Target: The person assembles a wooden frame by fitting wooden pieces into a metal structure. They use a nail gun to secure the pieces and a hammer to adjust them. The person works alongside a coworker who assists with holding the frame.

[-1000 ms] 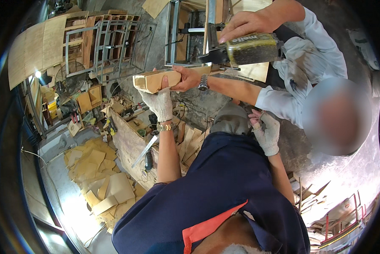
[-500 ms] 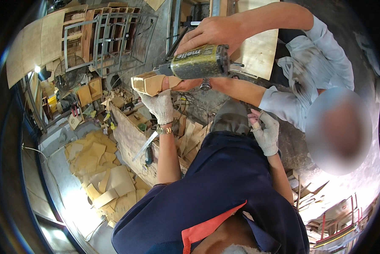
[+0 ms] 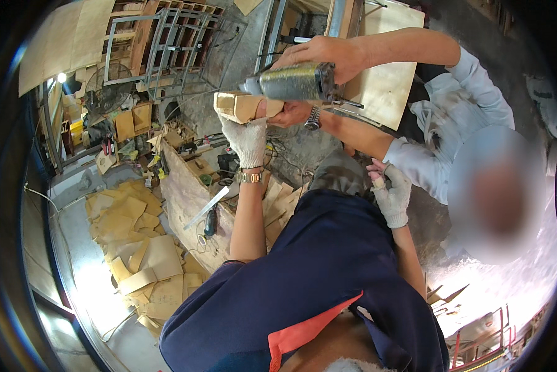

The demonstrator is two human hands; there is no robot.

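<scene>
While your gloved left hand (image 3: 248, 139) is raised and clamped under the wooden block (image 3: 244, 106) at the far centre, a co-worker's bare hand (image 3: 292, 114) grips the same block from the right and their other hand (image 3: 328, 53) presses a power tool (image 3: 297, 82) onto it. Your gloved right hand (image 3: 391, 193) sits low on the right, near your body, fingers curled around a small pale object I cannot identify. A workbench (image 3: 185, 186) lies to the left, with cardboard scraps (image 3: 139, 242) beyond.

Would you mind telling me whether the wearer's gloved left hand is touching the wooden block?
Touching. The head view shows the left hand in a white glove, its fingers closed against the underside of the wooden block, with no gap visible.
</scene>
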